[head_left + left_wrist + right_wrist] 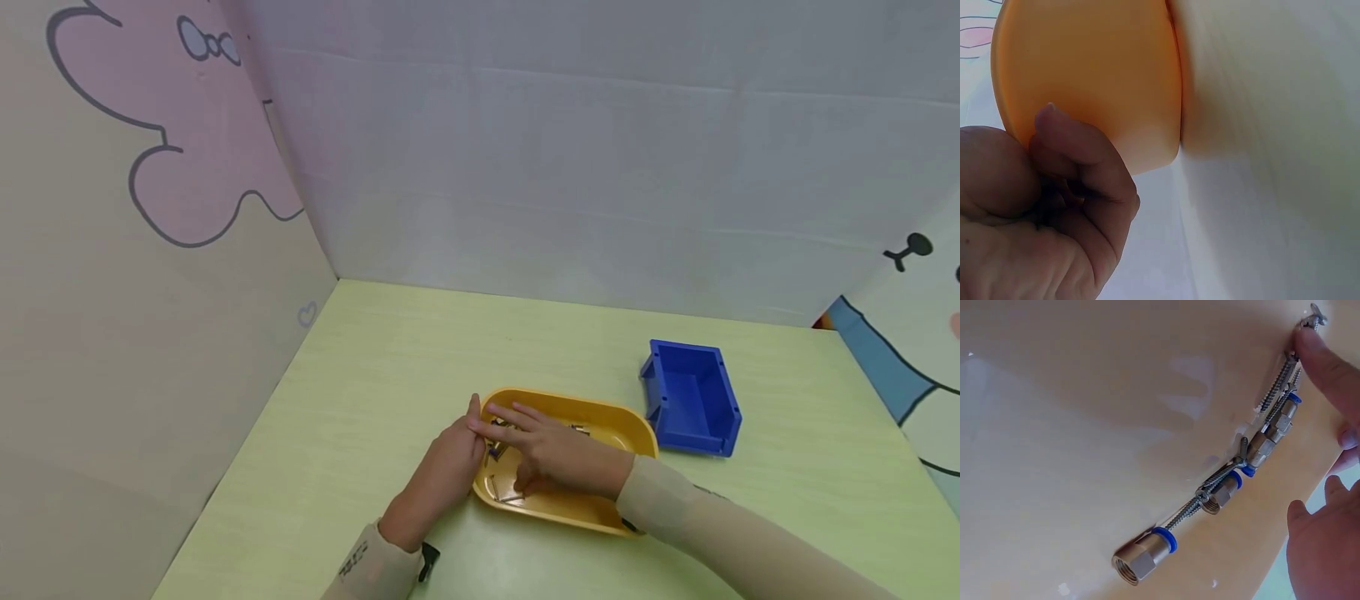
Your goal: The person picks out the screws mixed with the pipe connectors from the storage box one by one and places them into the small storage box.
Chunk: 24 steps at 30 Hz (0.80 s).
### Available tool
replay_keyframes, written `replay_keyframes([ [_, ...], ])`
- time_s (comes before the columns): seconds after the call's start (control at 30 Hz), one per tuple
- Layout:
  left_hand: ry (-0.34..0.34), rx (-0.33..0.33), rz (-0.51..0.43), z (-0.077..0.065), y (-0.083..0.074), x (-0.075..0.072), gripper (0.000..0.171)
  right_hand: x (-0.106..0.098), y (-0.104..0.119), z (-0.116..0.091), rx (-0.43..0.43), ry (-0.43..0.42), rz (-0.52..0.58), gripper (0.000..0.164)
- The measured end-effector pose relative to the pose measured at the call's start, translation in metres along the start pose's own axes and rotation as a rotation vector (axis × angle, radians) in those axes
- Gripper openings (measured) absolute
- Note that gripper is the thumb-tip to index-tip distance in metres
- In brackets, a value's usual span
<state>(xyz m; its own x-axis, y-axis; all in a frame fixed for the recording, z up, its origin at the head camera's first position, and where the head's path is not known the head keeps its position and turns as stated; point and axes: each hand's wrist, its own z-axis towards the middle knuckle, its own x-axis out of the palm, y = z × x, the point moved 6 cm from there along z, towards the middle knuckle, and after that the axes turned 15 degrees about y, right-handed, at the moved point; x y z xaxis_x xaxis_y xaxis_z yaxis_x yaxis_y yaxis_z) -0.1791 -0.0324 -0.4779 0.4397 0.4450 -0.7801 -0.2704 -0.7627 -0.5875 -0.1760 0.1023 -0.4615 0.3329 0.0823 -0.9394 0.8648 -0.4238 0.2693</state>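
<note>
A yellow oval tray [558,519] on the table holds several screws [1279,383] and metal threaded fittings with blue collars [1141,557], strung along its end in the right wrist view. My left hand [442,467] grips the tray's left end, its curled fingers at the rim and outer wall in the left wrist view. Over the tray's inside, my right hand [566,454] spreads several fingers toward the left hand. One fingertip [1311,342] touches a screw at the top of the cluster. Loose screws [510,498] lie near the front rim below this hand.
A blue plastic bin [693,408] stands just right of the tray on the pale yellow-green table [375,358]. A plain wall [585,167] rises behind the table, and a wall with a pink cartoon drawing [150,333] borders the left side.
</note>
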Motion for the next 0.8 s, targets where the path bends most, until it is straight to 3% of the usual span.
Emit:
replay_keyframes([
  [0.2, 0.003, 0.001, -0.012, 0.0, 0.0, 0.0, 0.054, -0.006, 0.002, -0.003, -0.058, -0.102, -0.041, 0.077],
  [0.3, -0.008, 0.007, -0.016, -0.001, 0.0, 0.0, 0.054, -0.01, 0.003, -0.004, -0.072, -0.158, 0.008, 0.079],
  [0.43, -0.015, 0.004, -0.021, 0.0, 0.001, 0.0, 0.053, -0.012, 0.004, -0.004, -0.089, -0.198, -0.004, 0.079],
  [0.67, -0.001, 0.003, -0.014, 0.0, 0.0, 0.001, 0.052, -0.003, -0.001, 0.001, -0.007, -0.103, -0.056, 0.098],
  [0.8, 0.002, -0.002, -0.022, 0.0, 0.0, 0.001, 0.052, 0.002, -0.003, 0.003, 0.02, -0.05, -0.095, 0.094],
])
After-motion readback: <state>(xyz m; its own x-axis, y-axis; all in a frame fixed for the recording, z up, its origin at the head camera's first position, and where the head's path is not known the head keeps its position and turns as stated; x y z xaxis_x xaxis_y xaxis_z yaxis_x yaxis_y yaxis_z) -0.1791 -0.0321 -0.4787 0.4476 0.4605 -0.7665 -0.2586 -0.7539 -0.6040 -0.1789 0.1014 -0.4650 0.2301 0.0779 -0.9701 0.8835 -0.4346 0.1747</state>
